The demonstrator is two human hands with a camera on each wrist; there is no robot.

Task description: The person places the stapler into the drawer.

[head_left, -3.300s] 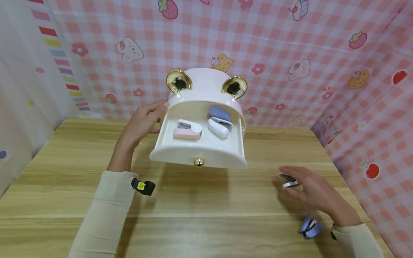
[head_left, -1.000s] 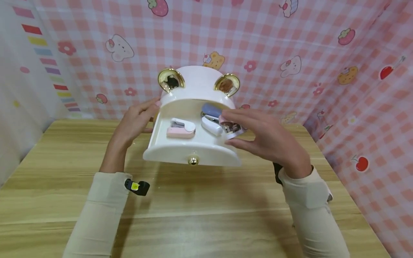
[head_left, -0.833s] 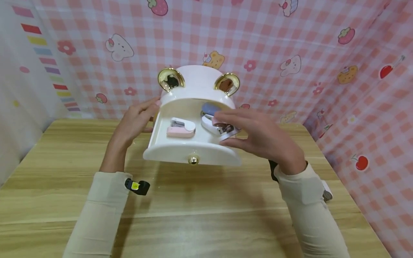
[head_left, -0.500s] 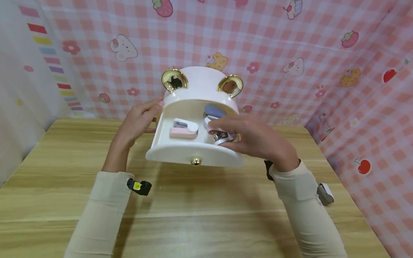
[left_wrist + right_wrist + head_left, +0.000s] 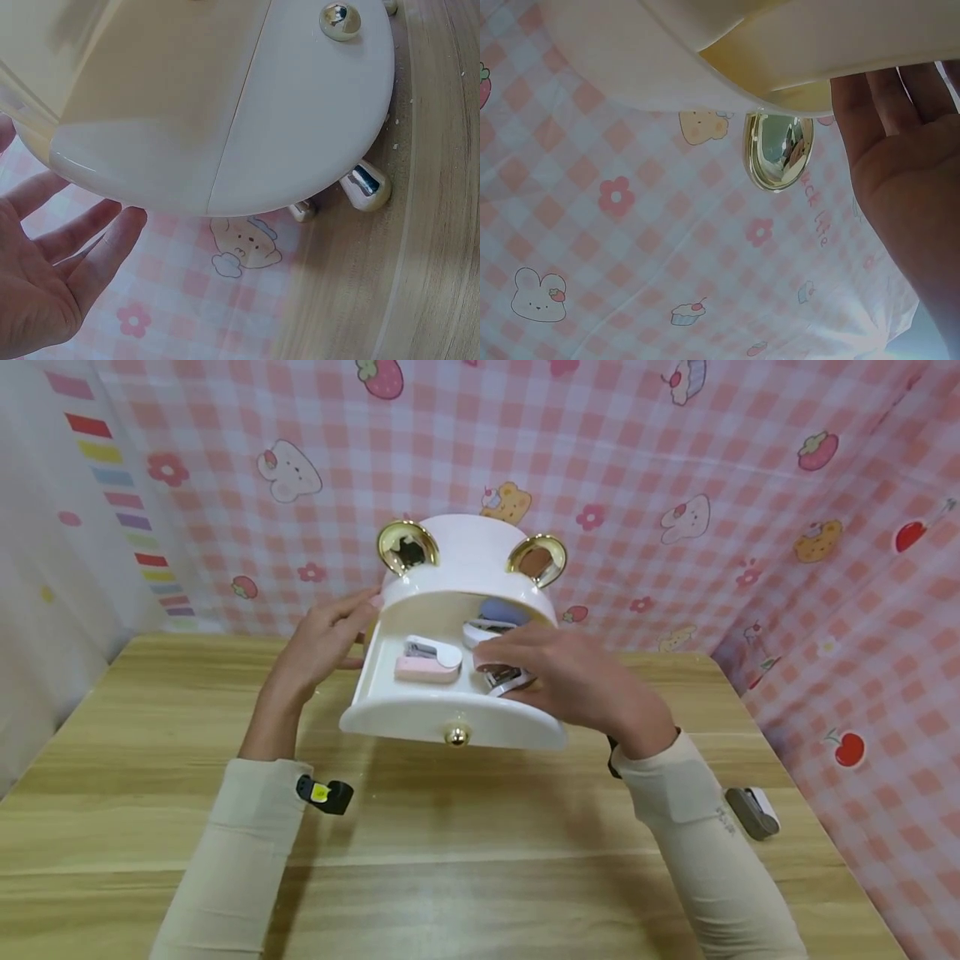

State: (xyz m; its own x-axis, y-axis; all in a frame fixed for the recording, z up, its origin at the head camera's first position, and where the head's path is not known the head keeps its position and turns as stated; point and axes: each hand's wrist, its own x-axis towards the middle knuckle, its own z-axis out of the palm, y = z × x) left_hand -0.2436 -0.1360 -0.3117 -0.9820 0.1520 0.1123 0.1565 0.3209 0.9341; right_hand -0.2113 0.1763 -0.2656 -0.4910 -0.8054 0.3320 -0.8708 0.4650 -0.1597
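A white box (image 5: 471, 547) with gold-rimmed round ears stands on the table, its drawer (image 5: 405, 718) pulled out. My left hand (image 5: 318, 643) rests on the box's left side; in the left wrist view its fingers (image 5: 105, 247) lie along the curved edge. Inside the drawer at the right, my right hand (image 5: 573, 681) grips a small pink-and-white stapler (image 5: 504, 678), partly hidden by the fingers. Just behind it lie a white stapler (image 5: 477, 632) and a blue stapler (image 5: 502, 610). Another pink-and-white stapler (image 5: 427, 669) lies at the drawer's left.
To the right of my right sleeve, a grey-and-white stapler (image 5: 752, 812) lies on the wooden table (image 5: 450, 868). Checked pink cloth (image 5: 622, 460) hangs behind and at the right. A gold knob (image 5: 457, 735) sticks out from the drawer front.
My right hand has carried the pink-and-white stapler from the table's right side into the drawer, then further left. The white stapler has shifted and turned. My left hand stays at the box.
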